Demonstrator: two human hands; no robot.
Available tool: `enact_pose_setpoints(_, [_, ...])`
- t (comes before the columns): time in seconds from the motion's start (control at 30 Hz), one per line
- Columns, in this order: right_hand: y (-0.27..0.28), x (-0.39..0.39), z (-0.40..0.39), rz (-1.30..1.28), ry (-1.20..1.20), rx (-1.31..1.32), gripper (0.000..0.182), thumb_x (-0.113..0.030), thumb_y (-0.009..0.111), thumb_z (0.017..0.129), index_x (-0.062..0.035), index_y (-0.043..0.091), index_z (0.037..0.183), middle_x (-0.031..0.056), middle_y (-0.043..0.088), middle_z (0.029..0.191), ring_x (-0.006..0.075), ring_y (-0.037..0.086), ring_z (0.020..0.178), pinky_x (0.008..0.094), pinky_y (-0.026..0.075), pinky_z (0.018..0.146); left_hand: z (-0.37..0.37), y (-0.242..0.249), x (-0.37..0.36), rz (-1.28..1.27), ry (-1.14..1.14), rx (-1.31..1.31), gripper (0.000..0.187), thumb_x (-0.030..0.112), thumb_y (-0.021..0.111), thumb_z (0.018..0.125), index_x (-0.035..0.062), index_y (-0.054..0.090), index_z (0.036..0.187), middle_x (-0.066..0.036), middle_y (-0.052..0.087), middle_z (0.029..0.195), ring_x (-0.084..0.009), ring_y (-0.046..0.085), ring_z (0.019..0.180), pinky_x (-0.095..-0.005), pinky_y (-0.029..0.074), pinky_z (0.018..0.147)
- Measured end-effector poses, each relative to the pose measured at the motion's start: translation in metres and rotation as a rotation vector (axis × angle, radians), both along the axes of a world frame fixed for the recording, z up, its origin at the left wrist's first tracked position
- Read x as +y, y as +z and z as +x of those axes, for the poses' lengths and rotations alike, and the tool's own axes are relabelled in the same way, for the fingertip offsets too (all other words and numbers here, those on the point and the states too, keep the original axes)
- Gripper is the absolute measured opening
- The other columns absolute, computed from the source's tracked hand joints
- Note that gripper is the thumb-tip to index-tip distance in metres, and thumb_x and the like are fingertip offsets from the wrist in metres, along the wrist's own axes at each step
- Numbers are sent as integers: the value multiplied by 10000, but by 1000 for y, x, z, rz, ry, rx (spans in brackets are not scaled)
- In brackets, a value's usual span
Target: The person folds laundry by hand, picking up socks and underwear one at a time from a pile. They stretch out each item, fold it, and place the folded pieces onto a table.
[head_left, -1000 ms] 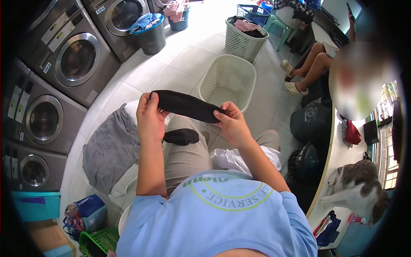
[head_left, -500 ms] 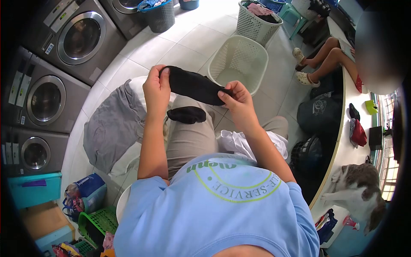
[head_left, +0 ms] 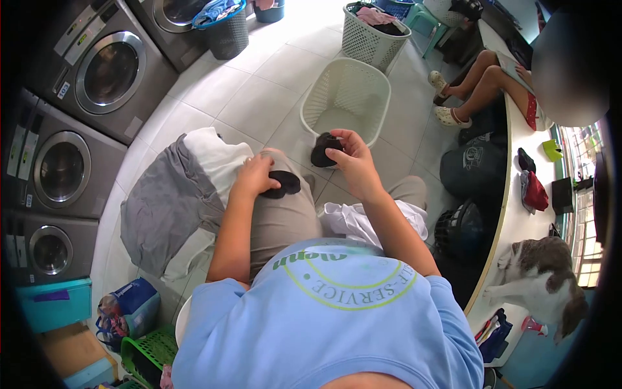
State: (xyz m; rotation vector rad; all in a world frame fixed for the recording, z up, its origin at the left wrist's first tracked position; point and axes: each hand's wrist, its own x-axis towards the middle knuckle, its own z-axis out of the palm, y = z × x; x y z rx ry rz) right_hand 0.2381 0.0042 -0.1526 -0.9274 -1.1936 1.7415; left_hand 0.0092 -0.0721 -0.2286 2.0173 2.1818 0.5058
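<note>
1. In the head view, the person sat in a laundry room, looking down past a light blue shirt (head_left: 337, 318) at their own lap. The right hand (head_left: 353, 159) was closed around a bunched black sock (head_left: 322, 149), held up just above the knee, in front of the near rim of an empty cream basket (head_left: 346, 97) on the tiled floor.
2. The left hand (head_left: 256, 178) lay on the left thigh with its fingers curled onto a second black sock (head_left: 282, 185); whether it pinched that sock or only pressed on it could not be told.
3. A white garment (head_left: 217, 162) and a grey garment (head_left: 165, 207) were draped beside the left leg, touching each other, and crumpled white cloth (head_left: 363, 220) lay against the right thigh under the right forearm.
4. Front-loading washing machines (head_left: 97, 74) lined the left wall.
5. Farther back, a second cream basket (head_left: 372, 35) held pink and dark clothes, and a dark grey basket (head_left: 223, 29) held blue ones.
6. At lower left stood a green basket (head_left: 146, 353) and a blue bag (head_left: 126, 311), their contents unclear.
7. To the right, a curved white counter (head_left: 512, 220) carried a red cloth (head_left: 534, 191) and a grey-and-white cat (head_left: 541, 272). Another person's bare legs (head_left: 483, 87) reached from the counter's far end, feet in pale sandals near the empty basket.
</note>
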Motion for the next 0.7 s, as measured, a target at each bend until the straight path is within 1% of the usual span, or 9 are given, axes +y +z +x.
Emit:
enact_pose_setpoints(0.07, [5, 5, 5, -88, -6, 105, 301, 72, 558, 785, -8, 537, 1074, 59, 577, 980, 129, 563, 859, 270, 482, 771, -3, -10, 3, -92, -9, -15, 400, 211, 811, 598, 27, 655, 917, -136, 666, 862, -337, 617, 845, -398, 476, 782])
enact_pose_setpoints(0.13, [8, 11, 11, -177, -12, 213, 311, 86, 551, 774, -11, 535, 1069, 75, 581, 980, 154, 585, 885, 305, 505, 794, -4, 2, 7, -409, -30, -257, 418, 209, 803, 620, 40, 641, 965, -153, 656, 895, -344, 611, 878, -400, 473, 782])
enact_pose_setpoints(0.2, [6, 18, 19, -275, 59, 363, 287, 102, 540, 760, -35, 549, 1012, 98, 588, 969, 197, 605, 908, 372, 522, 835, -9, 18, 10, -517, -105, -295, 387, 151, 781, 642, 35, 630, 979, -142, 656, 878, -289, 628, 849, -374, 471, 765])
enact_pose_setpoints(0.27, [4, 21, 24, -312, 50, 419, 264, 105, 525, 761, -43, 550, 978, 99, 589, 962, 206, 607, 901, 377, 524, 835, -15, 32, 8, -585, -216, -712, 350, 99, 751, 668, 14, 621, 981, -100, 662, 891, -178, 621, 853, -319, 462, 752])
enact_pose_setpoints(0.3, [5, 22, 25, -357, 49, 476, 247, 108, 510, 762, -52, 552, 945, 101, 590, 955, 214, 609, 893, 383, 526, 836, -12, 46, 5, -557, -266, -1045, 349, 65, 727, 707, 2, 607, 1028, -40, 652, 916, -103, 584, 869, -260, 454, 775])
enact_pose_setpoints(0.33, [7, 22, 26, -352, 44, 478, 247, 108, 510, 762, -52, 552, 945, 101, 590, 955, 214, 609, 893, 383, 526, 836, -8, 62, 2, -557, -272, -1042, 349, 65, 727, 707, 2, 607, 1028, -40, 652, 916, -103, 584, 869, -260, 454, 775])
enact_pose_setpoints(0.4, [13, 20, 26, -395, 68, 484, 224, 108, 488, 763, -64, 545, 896, 83, 587, 944, 213, 609, 886, 382, 528, 814, 2, 89, -3, -378, -260, -1464, 357, 24, 698, 740, -1, 589, 1079, -27, 649, 957, -94, 586, 895, -242, 450, 812])
enact_pose_setpoints(0.57, [7, 23, 30, -339, 182, 525, 241, 94, 436, 746, -84, 528, 880, 51, 567, 914, 191, 604, 854, 383, 528, 765, 5, 111, -4, -258, -339, -1443, 322, 24, 656, 809, -6, 580, 1121, -29, 650, 980, -90, 588, 900, -236, 450, 830])
enact_pose_setpoints(0.7, [15, 19, 35, -391, 301, 610, 239, 34, 407, 720, -104, 497, 893, 44, 548, 926, 194, 593, 858, 386, 524, 758, 11, 123, -10, -93, -250, -1499, 268, 123, 601, 879, -10, 586, 1112, -51, 655, 978, -111, 608, 877, -246, 472, 796])
